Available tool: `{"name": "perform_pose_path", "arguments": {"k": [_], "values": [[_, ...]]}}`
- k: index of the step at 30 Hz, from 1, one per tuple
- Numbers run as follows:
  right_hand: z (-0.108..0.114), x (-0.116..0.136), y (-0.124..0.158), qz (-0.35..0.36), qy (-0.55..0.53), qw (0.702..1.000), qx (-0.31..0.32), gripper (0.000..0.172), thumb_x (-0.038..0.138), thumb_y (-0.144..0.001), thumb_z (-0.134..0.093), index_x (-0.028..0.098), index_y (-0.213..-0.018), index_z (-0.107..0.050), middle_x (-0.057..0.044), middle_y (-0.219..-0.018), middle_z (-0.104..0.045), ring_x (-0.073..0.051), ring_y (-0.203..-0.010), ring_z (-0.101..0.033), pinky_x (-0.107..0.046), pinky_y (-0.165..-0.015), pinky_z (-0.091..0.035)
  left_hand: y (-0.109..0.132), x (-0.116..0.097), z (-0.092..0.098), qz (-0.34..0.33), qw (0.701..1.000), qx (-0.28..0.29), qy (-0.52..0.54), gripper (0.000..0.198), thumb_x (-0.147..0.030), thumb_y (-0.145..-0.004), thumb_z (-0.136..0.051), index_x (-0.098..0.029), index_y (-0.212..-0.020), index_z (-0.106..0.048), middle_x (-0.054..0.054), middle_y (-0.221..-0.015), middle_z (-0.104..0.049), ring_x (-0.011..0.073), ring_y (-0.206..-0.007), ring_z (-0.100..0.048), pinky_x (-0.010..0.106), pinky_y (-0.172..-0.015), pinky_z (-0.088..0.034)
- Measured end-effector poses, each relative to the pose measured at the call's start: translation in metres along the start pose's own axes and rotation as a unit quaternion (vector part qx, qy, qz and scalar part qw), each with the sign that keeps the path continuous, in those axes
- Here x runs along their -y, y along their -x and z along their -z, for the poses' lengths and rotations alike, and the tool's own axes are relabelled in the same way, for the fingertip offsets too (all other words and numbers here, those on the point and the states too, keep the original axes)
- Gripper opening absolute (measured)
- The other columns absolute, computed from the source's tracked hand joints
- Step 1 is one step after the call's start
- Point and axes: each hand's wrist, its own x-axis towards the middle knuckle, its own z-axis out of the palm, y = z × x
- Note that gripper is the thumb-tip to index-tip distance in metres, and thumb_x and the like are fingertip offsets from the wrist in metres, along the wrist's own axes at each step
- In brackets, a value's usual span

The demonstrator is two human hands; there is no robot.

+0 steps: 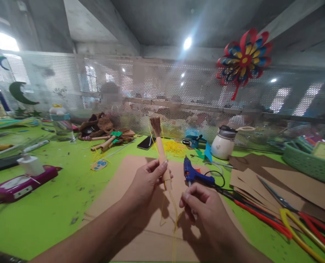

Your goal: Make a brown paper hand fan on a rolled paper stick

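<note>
My left hand (149, 179) is closed around the rolled-paper handle of a small craft broom (159, 144), held upright with its dark brown fringed end at the top. Yellow string (175, 208) is tied to the handle and dangles below it in long loose ends. To the right, my right hand (203, 204) is closed with fingertips pinched together, apart from the broom. Something pale shows under those fingers, too small to make out. A blue glue gun (196, 174) rests just beyond my right hand. Both hands are above large brown paper sheets (140, 241).
Scissors (280, 201) and cut brown card (250, 182) are at right, by a green basket (310, 164). A white jar (224, 144), yellow shreds (174, 147) and a phone (146, 143) stand farther back. At left lie a purple power strip (25, 182) and paper rolls (110, 140).
</note>
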Motion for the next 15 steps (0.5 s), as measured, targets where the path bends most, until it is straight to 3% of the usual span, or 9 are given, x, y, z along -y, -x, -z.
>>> {"name": "perform_pose_path", "arguments": {"k": [15], "values": [[-0.0011, -0.0004, -0.0040, 0.051, 0.111, 0.992, -0.028, 0.015, 0.015, -0.066, -0.051, 0.019, -0.053, -0.047, 0.004, -0.048, -0.048, -0.010, -0.046, -0.044, -0.021, -0.044, -0.034, 0.0000, 0.0011, -0.0011, 0.031, 0.998, -0.015, 0.057, 0.023, -0.033, -0.072, -0.073, -0.012, -0.078, -0.064, 0.001, -0.068, -0.061, 0.0116, -0.066, -0.057, 0.021, -0.063, -0.045]]}}
